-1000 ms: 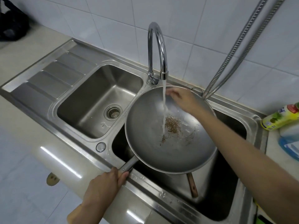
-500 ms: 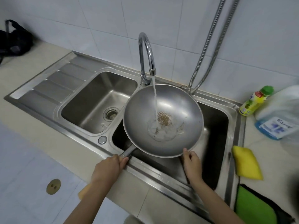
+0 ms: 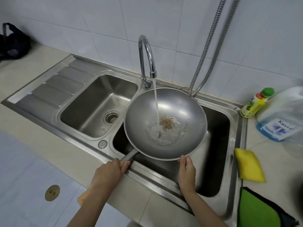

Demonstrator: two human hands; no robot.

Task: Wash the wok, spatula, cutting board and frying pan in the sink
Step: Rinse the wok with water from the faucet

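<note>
A grey steel wok [image 3: 178,112] hangs over the right basin of the double sink [image 3: 236,125], under the chrome tap [image 3: 146,59]. Water runs from the tap into the wok, where brown food bits lie in a shallow pool. My left hand [image 3: 109,172] grips the wok's dark handle [image 3: 129,155] at the sink's front edge. My right hand [image 3: 186,171] holds the wok's near rim, thumb on top of it. The spatula, cutting board and frying pan are hidden from view.
The left basin [image 3: 91,99] with its drain and a ribbed draining board lie to the left. On the right counter are a yellow sponge [image 3: 249,166], a green cloth [image 3: 257,210], a yellow-green bottle [image 3: 255,102] and a large jug [image 3: 282,115]. A metal hose [image 3: 211,46] hangs on the tiled wall.
My right hand left the far side of the wok and came to grip its near rim. The view pulled back, showing the right counter. More water has pooled in the wok.
</note>
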